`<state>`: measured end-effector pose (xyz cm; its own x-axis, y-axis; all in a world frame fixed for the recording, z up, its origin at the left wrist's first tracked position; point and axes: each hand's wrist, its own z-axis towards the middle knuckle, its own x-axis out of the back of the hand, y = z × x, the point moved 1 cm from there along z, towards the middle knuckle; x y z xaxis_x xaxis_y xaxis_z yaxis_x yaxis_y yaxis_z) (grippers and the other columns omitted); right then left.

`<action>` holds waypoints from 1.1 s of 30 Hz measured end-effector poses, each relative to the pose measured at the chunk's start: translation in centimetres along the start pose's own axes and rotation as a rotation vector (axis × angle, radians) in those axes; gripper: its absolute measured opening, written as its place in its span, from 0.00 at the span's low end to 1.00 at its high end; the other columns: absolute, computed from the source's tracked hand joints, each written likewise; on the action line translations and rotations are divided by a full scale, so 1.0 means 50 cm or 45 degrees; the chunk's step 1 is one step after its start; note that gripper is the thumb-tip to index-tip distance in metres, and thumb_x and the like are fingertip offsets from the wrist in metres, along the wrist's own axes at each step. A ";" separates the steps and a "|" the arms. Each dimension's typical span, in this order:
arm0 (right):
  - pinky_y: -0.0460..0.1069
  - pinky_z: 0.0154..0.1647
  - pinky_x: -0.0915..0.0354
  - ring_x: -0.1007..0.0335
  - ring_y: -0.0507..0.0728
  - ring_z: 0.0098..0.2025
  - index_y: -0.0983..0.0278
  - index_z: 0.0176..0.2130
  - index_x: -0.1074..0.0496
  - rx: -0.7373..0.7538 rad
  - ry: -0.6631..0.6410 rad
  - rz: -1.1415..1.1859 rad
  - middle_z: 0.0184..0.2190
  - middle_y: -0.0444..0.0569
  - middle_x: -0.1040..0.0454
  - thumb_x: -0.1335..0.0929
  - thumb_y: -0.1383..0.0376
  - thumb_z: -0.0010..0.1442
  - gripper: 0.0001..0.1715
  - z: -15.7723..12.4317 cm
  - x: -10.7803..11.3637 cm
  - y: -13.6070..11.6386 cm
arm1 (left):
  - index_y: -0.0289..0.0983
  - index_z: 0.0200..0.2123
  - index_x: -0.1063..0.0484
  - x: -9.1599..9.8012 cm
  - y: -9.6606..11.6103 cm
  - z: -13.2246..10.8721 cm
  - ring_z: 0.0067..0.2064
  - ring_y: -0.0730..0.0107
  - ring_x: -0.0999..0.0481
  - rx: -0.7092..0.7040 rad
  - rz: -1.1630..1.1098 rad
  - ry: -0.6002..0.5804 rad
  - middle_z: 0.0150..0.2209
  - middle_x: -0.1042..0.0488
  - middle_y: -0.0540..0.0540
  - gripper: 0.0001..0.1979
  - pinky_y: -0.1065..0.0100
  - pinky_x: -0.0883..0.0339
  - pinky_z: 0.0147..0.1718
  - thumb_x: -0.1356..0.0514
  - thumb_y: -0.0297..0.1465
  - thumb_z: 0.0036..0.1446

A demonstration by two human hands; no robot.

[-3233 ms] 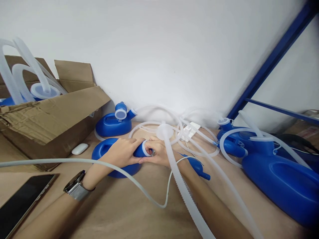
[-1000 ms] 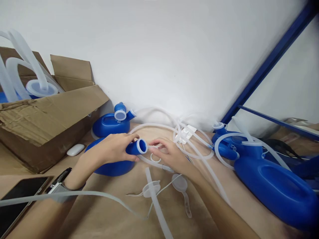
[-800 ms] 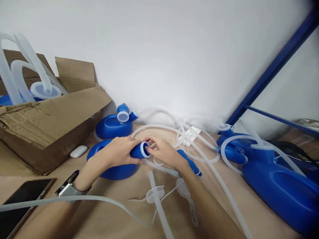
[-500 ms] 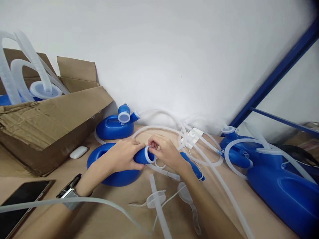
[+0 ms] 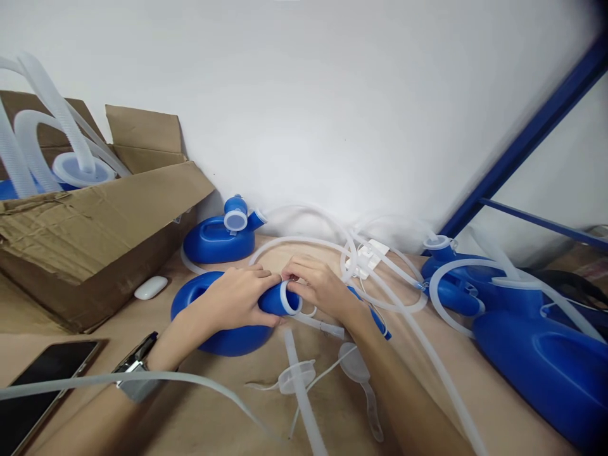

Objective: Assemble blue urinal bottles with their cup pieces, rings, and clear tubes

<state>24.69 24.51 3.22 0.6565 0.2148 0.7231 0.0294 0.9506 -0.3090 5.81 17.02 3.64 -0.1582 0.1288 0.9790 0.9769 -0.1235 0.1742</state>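
A blue plastic bottle (image 5: 237, 342) with a carry handle lies in front of me on the table. My left hand (image 5: 240, 294) is wrapped around its neck, whose mouth faces right and toward me. A white ring (image 5: 284, 297) sits around that mouth. With fingers curled in a pinch, my right hand (image 5: 316, 285) grips the ring's upper edge; the fingertips are partly hidden. Nearer me lies a translucent cap with a tube through it (image 5: 297, 378). To its right, under my right forearm, is a clear flap lid with a strap (image 5: 354, 364).
An open cardboard box (image 5: 104, 234) with hoses and blue parts stands at left. A phone (image 5: 47, 386) and a white case (image 5: 151, 288) lie near it. Another blue bottle (image 5: 218, 244) is behind. Coiled tubing (image 5: 413, 329) and large blue bottles (image 5: 541, 361) spread right, near a blue frame (image 5: 517, 139).
Both hands and the bottle neck have shifted slightly to the right in view. My right hand keeps its pinch at the ring, and the neck's mouth has turned a little more toward me.
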 end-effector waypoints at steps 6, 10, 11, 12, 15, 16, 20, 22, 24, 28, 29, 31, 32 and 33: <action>0.51 0.44 0.33 0.30 0.56 0.39 0.66 0.39 0.31 0.094 0.011 -0.092 0.36 0.49 0.25 0.35 0.74 0.68 0.06 -0.005 0.003 0.001 | 0.64 0.60 0.41 -0.002 -0.003 0.002 0.67 0.64 0.32 -0.006 -0.008 -0.009 0.63 0.33 0.56 0.42 0.59 0.34 0.67 0.52 0.69 0.42; 0.52 0.42 0.33 0.30 0.57 0.40 0.66 0.39 0.31 0.149 -0.005 -0.157 0.36 0.50 0.25 0.35 0.75 0.67 0.06 -0.006 0.002 0.004 | 0.65 0.60 0.41 -0.002 -0.002 0.001 0.66 0.65 0.31 -0.030 -0.009 -0.006 0.63 0.34 0.56 0.41 0.60 0.32 0.65 0.52 0.69 0.43; 0.52 0.42 0.32 0.30 0.58 0.40 0.66 0.40 0.31 0.156 -0.015 -0.161 0.37 0.51 0.25 0.36 0.75 0.67 0.06 -0.007 0.002 0.005 | 0.65 0.59 0.40 -0.002 -0.002 0.001 0.66 0.65 0.30 -0.031 -0.008 -0.008 0.62 0.33 0.56 0.41 0.61 0.32 0.64 0.52 0.69 0.43; 0.53 0.43 0.32 0.30 0.58 0.40 0.66 0.40 0.31 0.166 -0.024 -0.161 0.37 0.51 0.25 0.36 0.74 0.68 0.06 -0.008 0.002 0.005 | 0.64 0.59 0.40 -0.002 -0.001 0.001 0.65 0.65 0.30 -0.030 -0.006 -0.008 0.61 0.32 0.56 0.40 0.62 0.32 0.63 0.52 0.69 0.43; 0.53 0.45 0.32 0.29 0.58 0.42 0.67 0.42 0.31 0.181 -0.013 -0.150 0.39 0.52 0.24 0.36 0.74 0.69 0.05 -0.011 0.006 0.001 | 0.64 0.58 0.39 -0.001 -0.002 0.002 0.63 0.66 0.29 -0.036 0.004 -0.003 0.59 0.31 0.56 0.40 0.68 0.34 0.59 0.51 0.68 0.43; 0.53 0.46 0.31 0.29 0.58 0.43 0.66 0.43 0.30 0.177 -0.004 -0.149 0.40 0.52 0.24 0.36 0.74 0.69 0.06 -0.012 0.008 -0.002 | 0.64 0.58 0.39 -0.001 -0.002 0.003 0.63 0.67 0.29 -0.042 0.003 0.003 0.60 0.31 0.57 0.39 0.70 0.36 0.57 0.51 0.68 0.43; 0.52 0.45 0.32 0.29 0.57 0.43 0.66 0.42 0.30 0.100 0.069 -0.174 0.39 0.51 0.25 0.34 0.72 0.69 0.02 -0.020 0.015 -0.021 | 0.61 0.57 0.37 0.000 -0.004 0.005 0.60 0.73 0.30 -0.019 -0.020 0.031 0.57 0.29 0.56 0.39 0.78 0.45 0.50 0.49 0.67 0.43; 0.51 0.44 0.33 0.30 0.56 0.40 0.65 0.39 0.31 0.052 0.054 -0.153 0.37 0.49 0.26 0.32 0.72 0.67 0.03 -0.026 0.015 -0.031 | 0.56 0.53 0.33 0.000 -0.004 0.005 0.59 0.74 0.30 0.027 -0.030 0.041 0.54 0.27 0.55 0.38 0.80 0.53 0.46 0.48 0.67 0.43; 0.51 0.45 0.34 0.30 0.55 0.40 0.65 0.39 0.30 -0.018 0.006 -0.086 0.36 0.48 0.25 0.33 0.73 0.67 0.04 -0.035 0.012 -0.040 | 0.54 0.51 0.32 -0.001 -0.004 0.006 0.57 0.76 0.30 0.054 -0.047 0.046 0.52 0.27 0.55 0.37 0.80 0.59 0.44 0.48 0.67 0.43; 0.49 0.47 0.36 0.30 0.53 0.42 0.65 0.42 0.28 -0.236 -0.084 0.124 0.39 0.46 0.24 0.34 0.72 0.68 0.05 -0.049 0.010 -0.050 | 0.54 0.49 0.32 -0.004 -0.003 0.006 0.55 0.79 0.31 0.054 -0.067 0.055 0.50 0.27 0.55 0.34 0.81 0.63 0.44 0.47 0.66 0.44; 0.49 0.47 0.36 0.30 0.53 0.42 0.64 0.42 0.28 -0.279 -0.114 0.169 0.38 0.45 0.25 0.34 0.71 0.68 0.04 -0.050 0.008 -0.052 | 0.54 0.49 0.32 -0.004 -0.004 0.005 0.54 0.80 0.32 0.055 -0.065 0.059 0.50 0.27 0.55 0.34 0.81 0.64 0.44 0.48 0.65 0.45; 0.49 0.44 0.37 0.32 0.53 0.39 0.65 0.39 0.31 -0.326 -0.138 0.207 0.36 0.45 0.27 0.31 0.67 0.65 0.04 -0.047 0.003 -0.053 | 0.54 0.50 0.32 -0.004 -0.004 0.005 0.53 0.82 0.32 0.059 -0.063 0.061 0.51 0.27 0.55 0.35 0.81 0.64 0.43 0.48 0.66 0.44; 0.49 0.42 0.39 0.35 0.53 0.37 0.65 0.36 0.34 -0.335 -0.131 0.195 0.34 0.44 0.29 0.28 0.64 0.64 0.10 -0.045 -0.001 -0.053 | 0.54 0.50 0.32 -0.004 -0.003 0.005 0.52 0.82 0.32 0.062 -0.063 0.054 0.51 0.27 0.54 0.37 0.81 0.64 0.42 0.49 0.68 0.42; 0.49 0.40 0.40 0.37 0.53 0.35 0.65 0.34 0.36 -0.335 -0.117 0.170 0.32 0.44 0.32 0.26 0.61 0.62 0.17 -0.043 -0.006 -0.051 | 0.53 0.49 0.32 -0.003 -0.003 0.004 0.51 0.83 0.32 0.065 -0.065 0.045 0.51 0.27 0.54 0.39 0.81 0.65 0.42 0.49 0.69 0.40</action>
<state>26.04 21.54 2.46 0.5971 0.3646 0.7145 0.1495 0.8245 -0.5457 5.73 17.22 3.45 -0.2119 0.0986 0.9723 0.9734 -0.0670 0.2190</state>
